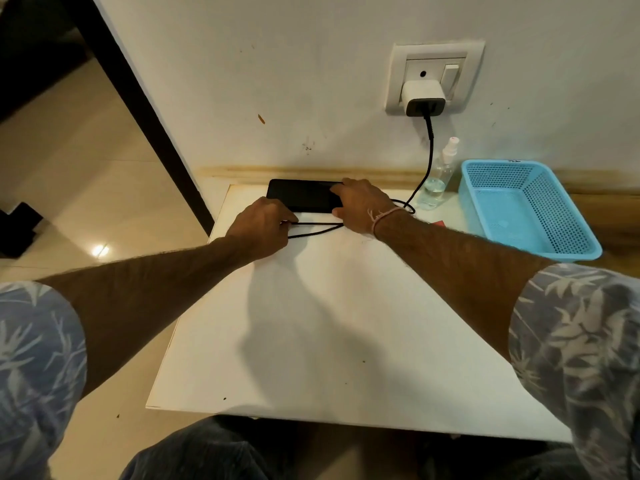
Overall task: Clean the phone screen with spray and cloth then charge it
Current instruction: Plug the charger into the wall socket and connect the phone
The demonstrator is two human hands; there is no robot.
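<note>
Reaching across the white table with both arms, sleeves of my leafy print shirt at the bottom corners. Starting on the left, my left hand sits knuckles-up on the tabletop with the fingers curled in tight around the black charging cable. Two strands of it run out from under my fingers toward the right, so I've got a loop of it. The plug tip itself is hidden inside my grip, so can't tell exactly where it sits. Just past that hand is the phone, black, lying flat and sideways at the far edge of the table, right up by the wall. My right hand clamps its right end, fingers hooked over the far edge and thumb on the near edge, with a thread band on that wrist. The cable passes under that hand, curls once on the table, then climbs the wall to the white charger, which is plugged into the socket. Below the socket stands the clear spray bottle, upright and close to the wall, and just beside it on the right is a blue plastic basket.
</note>
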